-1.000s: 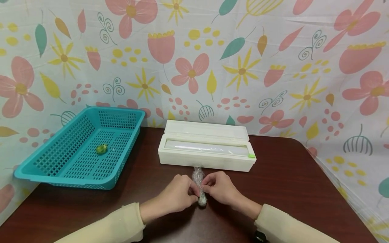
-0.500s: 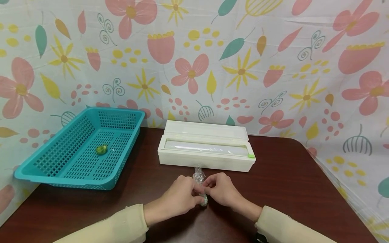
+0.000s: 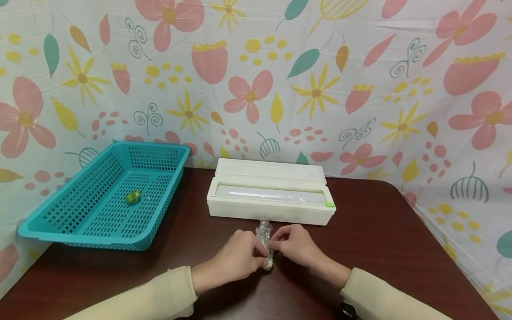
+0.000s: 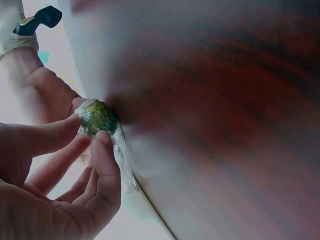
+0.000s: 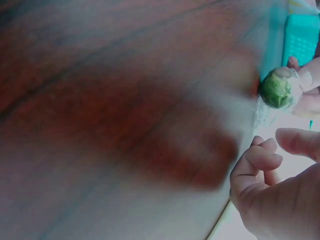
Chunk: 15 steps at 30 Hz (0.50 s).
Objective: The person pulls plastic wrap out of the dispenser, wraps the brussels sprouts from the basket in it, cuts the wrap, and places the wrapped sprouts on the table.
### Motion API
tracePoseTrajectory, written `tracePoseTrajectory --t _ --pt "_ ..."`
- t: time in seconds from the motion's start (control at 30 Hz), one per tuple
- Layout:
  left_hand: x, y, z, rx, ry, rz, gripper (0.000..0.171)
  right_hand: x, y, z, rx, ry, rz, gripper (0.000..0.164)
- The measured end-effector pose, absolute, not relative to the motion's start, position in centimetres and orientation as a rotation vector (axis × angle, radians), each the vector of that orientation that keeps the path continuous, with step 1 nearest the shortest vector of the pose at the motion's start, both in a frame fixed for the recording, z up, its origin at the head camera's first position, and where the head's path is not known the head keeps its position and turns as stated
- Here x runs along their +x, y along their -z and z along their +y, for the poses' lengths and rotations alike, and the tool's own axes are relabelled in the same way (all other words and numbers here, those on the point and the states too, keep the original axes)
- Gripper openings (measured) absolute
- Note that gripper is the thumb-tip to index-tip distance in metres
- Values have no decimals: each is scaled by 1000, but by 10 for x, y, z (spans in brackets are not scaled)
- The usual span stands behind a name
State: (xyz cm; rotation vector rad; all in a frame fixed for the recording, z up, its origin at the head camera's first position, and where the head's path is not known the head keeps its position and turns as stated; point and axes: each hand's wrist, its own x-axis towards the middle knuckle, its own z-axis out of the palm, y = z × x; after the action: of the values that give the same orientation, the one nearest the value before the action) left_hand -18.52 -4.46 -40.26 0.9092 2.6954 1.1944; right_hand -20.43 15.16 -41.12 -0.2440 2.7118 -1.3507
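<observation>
Green piece (image 5: 275, 90), lower ctr of frame, looks mostly wrapped.
L hand (image 3: 236, 256) pinches it through clear film (image 3: 264, 232); R hand (image 3: 299, 246) is at the film, can't tell if gripping. Film's far end's loose below white box (image 3: 270, 212), so tidying's prob. left; 2nd green bit (image 3: 133, 197) sits in basket (image 3: 86, 240), mid-left.

No legible text or numbers

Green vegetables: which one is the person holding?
The wrapped vegetable, pinched by the left hand near the white box; the other vegetable lies in the teal basket.
</observation>
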Motion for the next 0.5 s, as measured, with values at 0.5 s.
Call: tracePoseTrajectory --t 0.5 --pt "-186 408 -46 775 -1416 2565 14 -210 413 148 -272 1195 2900 19"
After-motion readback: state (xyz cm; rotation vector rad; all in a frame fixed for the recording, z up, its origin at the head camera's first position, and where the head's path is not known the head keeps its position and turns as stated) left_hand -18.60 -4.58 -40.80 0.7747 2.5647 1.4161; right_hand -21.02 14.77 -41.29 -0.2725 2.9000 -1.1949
